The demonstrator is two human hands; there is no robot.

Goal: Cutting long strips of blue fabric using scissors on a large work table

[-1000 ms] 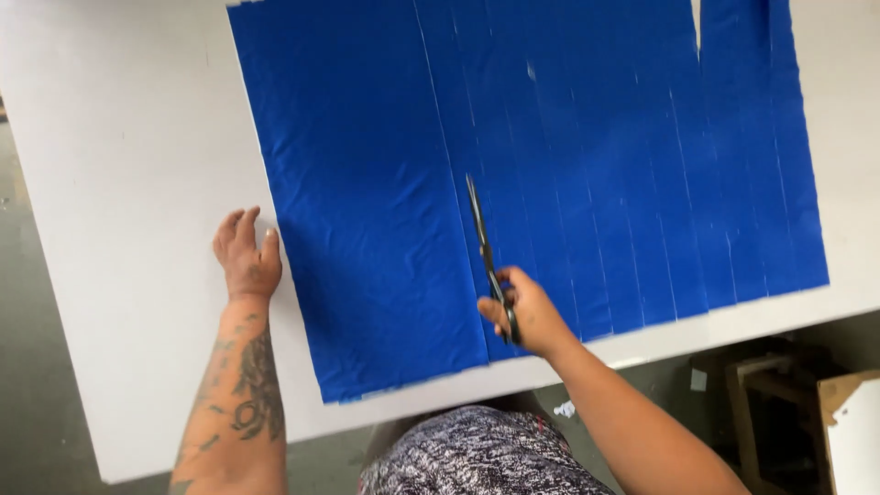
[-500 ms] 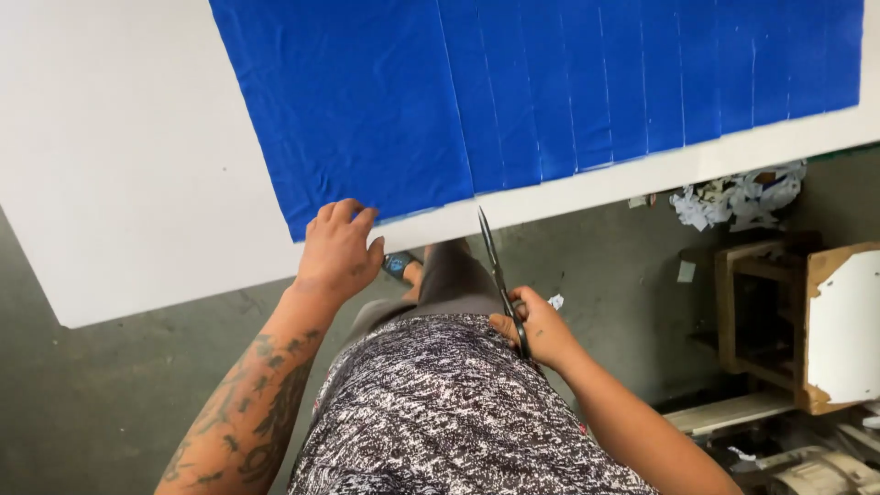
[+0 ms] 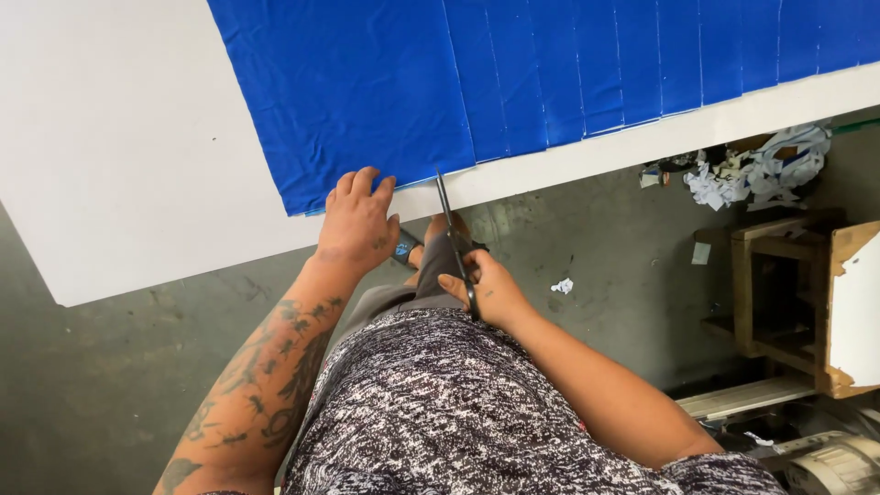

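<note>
A blue cloth (image 3: 385,92) lies flat on a white table (image 3: 119,156), its right part cut into several long strips (image 3: 632,64). My left hand (image 3: 359,220) rests with fingers spread on the cloth's near edge at the table's front. My right hand (image 3: 486,289) grips black scissors (image 3: 454,234) just off the table edge, blades pointing at the cloth's near edge beside the uncut part. The blade tips touch or nearly touch the cloth edge.
A grey concrete floor (image 3: 101,385) lies below the table. Scraps of white and patterned cloth (image 3: 752,170) are piled on the floor at right, beside a wooden stool (image 3: 779,284) and a white board (image 3: 857,312).
The view dropped toward the table's near edge. My left hand moved right onto the cloth's near edge. My right hand pulled the scissors back out of the cloth to the edge.
</note>
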